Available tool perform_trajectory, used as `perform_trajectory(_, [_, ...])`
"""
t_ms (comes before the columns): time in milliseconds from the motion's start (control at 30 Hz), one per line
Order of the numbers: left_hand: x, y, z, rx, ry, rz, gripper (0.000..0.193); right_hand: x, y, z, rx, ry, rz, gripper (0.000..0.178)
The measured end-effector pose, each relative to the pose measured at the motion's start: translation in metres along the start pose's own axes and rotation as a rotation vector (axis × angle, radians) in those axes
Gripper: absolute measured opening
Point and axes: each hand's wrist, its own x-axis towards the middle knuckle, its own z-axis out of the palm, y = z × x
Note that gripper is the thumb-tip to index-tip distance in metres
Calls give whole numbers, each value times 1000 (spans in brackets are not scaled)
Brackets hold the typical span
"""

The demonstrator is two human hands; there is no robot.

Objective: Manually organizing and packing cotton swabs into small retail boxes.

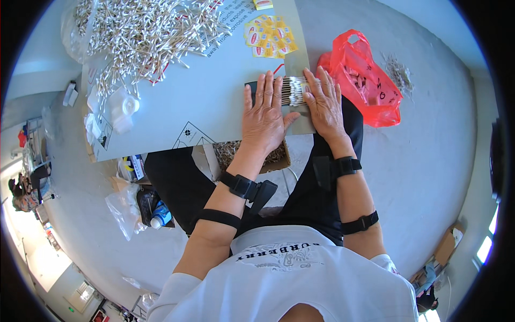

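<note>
A flat row of cotton swabs (293, 92) lies near the right edge of the grey table board (188, 102), between my two hands. My left hand (264, 115) rests palm down at the row's left side, its fingers stretched forward. Under those fingers is a dark flat piece (252, 87), mostly covered. My right hand (325, 106) lies flat across the row's right end, fingers pointing away from me, hiding that end. A bit of yellow shows beside its fingers, too small to make out.
A big heap of loose cotton swabs (145, 40) covers the far left. Yellow printed labels (271, 38) lie beyond my hands. Clear plastic pieces (124, 110) sit at the left edge. A red plastic bag (383, 110) stands right of the board; below is a carton (204, 161) of swabs.
</note>
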Motion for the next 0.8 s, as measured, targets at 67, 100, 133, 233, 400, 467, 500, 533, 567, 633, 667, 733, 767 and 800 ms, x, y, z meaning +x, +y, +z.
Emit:
perform_trajectory(67, [3, 3, 1, 2, -22, 16, 88, 0, -1, -1, 0, 6, -8, 52])
perform_trajectory(100, [4, 4, 1, 8, -31, 33, 88, 0, -1, -2, 0, 11, -19, 52])
perform_trajectory(133, [5, 5, 2, 15, -39, 49, 88, 0, -2, -2, 1, 15, -19, 52])
perform_trajectory(233, [8, 8, 5, -19, -25, 90, 86, 1, -2, -1, 73, 34, -64, 52])
perform_trajectory(400, [9, 9, 3, 0, -36, 80, 86, 2, -1, 1, 112, 31, -68, 53])
perform_trajectory(467, [7, 9, 3, -1, -33, 75, 86, 1, -1, 1, 95, 40, -56, 53])
perform_trajectory(500, [5, 10, 3, -3, -24, 58, 86, 1, -2, 2, 78, 46, -47, 53])
perform_trajectory(533, [4, 10, 3, -5, -15, 42, 85, 1, -1, 2, 78, 49, -45, 53])
perform_trajectory(567, [2, 10, 3, -4, -15, 45, 85, 1, -1, 2, 68, 51, -52, 54])
perform_trajectory(633, [0, 9, 2, -18, -19, 29, 86, 1, -1, 2, 61, 56, -60, 54])
perform_trajectory(667, [-1, 9, 1, -14, -19, 30, 86, 1, -2, 1, 61, 49, -56, 54])
perform_trajectory(733, [-4, 9, 0, -8, -25, 24, 85, 1, -4, 0, 60, 45, -49, 53])
perform_trajectory(767, [-5, 9, 0, -7, -25, 27, 85, 1, -4, -1, 88, 40, -42, 52])
perform_trajectory(800, [-5, 9, -1, -8, -29, 28, 84, 1, -4, -1, 115, 35, -35, 51])
